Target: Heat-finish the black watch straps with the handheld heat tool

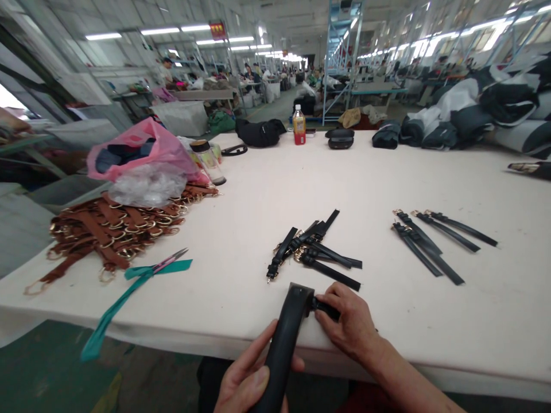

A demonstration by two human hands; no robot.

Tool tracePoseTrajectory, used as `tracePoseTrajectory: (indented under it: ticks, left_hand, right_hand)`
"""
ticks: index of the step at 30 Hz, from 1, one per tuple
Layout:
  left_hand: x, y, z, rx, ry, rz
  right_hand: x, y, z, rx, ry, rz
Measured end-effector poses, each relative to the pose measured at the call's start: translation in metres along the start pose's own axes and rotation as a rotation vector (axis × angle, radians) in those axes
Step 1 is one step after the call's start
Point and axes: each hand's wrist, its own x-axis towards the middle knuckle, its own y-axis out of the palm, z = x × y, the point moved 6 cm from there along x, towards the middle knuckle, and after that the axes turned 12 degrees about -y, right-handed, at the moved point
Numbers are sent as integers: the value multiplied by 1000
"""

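Observation:
My left hand (247, 376) is wrapped round a wide black leather strap (284, 338), held slanting up over the table's front edge. At the strap's upper end, my right hand (350, 321) pinches a narrow black buckle strap (326, 308) between thumb and fingers. The two straps meet there, but the join itself is too small to make out. Just beyond my hands lies a loose heap of short black straps (314, 252) with gold-coloured buckles. Farther right, several similar black straps (434, 246) lie roughly side by side.
Scissors (170, 261) with a teal cloth strip (118, 307) lie at left, before a pile of brown straps (107, 229). A pink bag (146, 149), a glass jar (209, 163), a drink bottle (298, 126) and dark rolls (456, 123) stand along the far side.

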Motion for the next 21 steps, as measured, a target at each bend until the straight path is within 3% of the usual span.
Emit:
tracePoseTrajectory:
  ticks: [3,8,14,21]
  left_hand:
    - [7,-1,0,2,14,68]
    - [6,-7,-3,1,11,70]
    - [3,-7,-4,-8,3,54]
    - [2,-1,-4,-42,14,71]
  right_hand:
    - [1,-1,3,-48,3,4]
    - [4,-3,8,-113,15,26]
    - [9,-3,20,-252,-117,63]
    - [18,4,20,-361,-162,258]
